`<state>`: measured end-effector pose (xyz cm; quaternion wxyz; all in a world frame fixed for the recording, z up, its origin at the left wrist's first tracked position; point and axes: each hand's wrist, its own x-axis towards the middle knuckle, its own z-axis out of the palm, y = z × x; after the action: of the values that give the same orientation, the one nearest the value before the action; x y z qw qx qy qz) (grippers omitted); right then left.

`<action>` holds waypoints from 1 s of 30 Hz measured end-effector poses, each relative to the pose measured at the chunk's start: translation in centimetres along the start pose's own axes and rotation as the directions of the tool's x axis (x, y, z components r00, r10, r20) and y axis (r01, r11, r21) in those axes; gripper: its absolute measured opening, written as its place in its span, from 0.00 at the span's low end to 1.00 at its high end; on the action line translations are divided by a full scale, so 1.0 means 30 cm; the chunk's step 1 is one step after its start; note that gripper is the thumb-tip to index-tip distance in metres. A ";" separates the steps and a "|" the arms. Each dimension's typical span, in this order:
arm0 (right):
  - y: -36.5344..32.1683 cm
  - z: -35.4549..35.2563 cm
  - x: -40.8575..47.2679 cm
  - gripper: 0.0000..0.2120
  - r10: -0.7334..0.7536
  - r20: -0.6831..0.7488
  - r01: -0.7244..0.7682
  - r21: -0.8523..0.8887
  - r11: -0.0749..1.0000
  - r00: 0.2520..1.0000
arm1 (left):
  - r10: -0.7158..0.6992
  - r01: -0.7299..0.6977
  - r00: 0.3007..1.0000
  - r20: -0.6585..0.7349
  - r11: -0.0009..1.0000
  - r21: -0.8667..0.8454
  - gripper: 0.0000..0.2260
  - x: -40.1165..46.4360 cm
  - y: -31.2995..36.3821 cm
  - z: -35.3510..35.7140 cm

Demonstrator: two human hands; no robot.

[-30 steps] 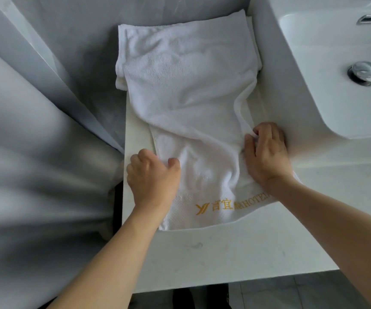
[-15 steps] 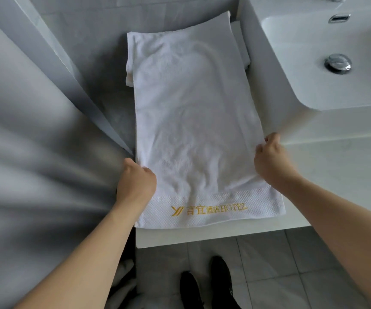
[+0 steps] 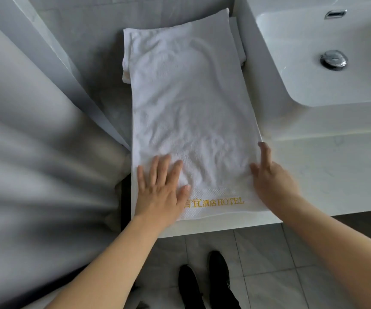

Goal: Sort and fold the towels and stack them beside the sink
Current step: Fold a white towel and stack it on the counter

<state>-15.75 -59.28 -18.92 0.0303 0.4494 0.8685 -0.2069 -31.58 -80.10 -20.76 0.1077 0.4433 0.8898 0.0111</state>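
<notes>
A white towel (image 3: 189,103) with gold HOTEL lettering lies spread lengthwise on the white counter (image 3: 327,172), left of the sink (image 3: 327,63). Its far end rests on a folded white towel (image 3: 126,70) whose edges show beneath it. My left hand (image 3: 161,190) lies flat, fingers spread, on the towel's near left part. My right hand (image 3: 269,175) is open at the towel's near right edge, fingers touching the cloth, gripping nothing.
A grey wall panel and a light curtain (image 3: 28,152) stand close on the left. The sink basin with its metal drain (image 3: 333,60) rises on the right. Below the counter edge are grey floor tiles and my black shoes (image 3: 204,282).
Both hands have let go of the towel's side edges and opened; the left one now presses flat on the cloth. The towel lies straightened, pulled slightly nearer.
</notes>
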 end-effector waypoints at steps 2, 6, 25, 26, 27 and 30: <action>0.016 -0.011 0.016 0.26 0.004 0.008 -0.003 -0.156 0.988 1.000 | -0.030 0.030 0.998 0.046 1.000 -0.007 0.32 -0.024 0.001 0.031; -0.029 -0.015 0.018 0.32 -0.108 -0.067 0.071 -0.414 0.907 0.992 | -0.103 0.099 0.989 0.106 0.994 0.041 0.34 -0.021 0.032 -0.004; -0.214 0.025 0.584 0.30 -0.414 0.021 0.398 -0.321 0.859 0.910 | -0.145 0.139 0.979 -0.146 0.989 -0.046 0.27 0.467 -0.048 -0.121; -0.212 0.026 0.584 0.31 -0.425 0.006 0.402 -0.339 0.851 0.905 | -0.135 0.126 0.976 -0.172 0.990 -0.061 0.26 0.531 -0.038 -0.156; -0.213 0.025 0.584 0.31 -0.431 -0.012 0.400 -0.346 0.849 0.902 | -0.118 0.106 0.973 -0.197 0.992 -0.074 0.26 0.608 -0.026 -0.198; -0.213 0.027 0.591 0.31 -0.391 -0.013 0.367 -0.316 0.875 0.920 | 0.022 -0.049 0.960 -0.279 0.995 -0.089 0.23 0.866 0.012 -0.307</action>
<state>-31.46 -49.24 -21.78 0.0252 0.2677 0.9617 -0.0539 -48.32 -58.62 -16.46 0.0025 0.4478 0.8864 0.1172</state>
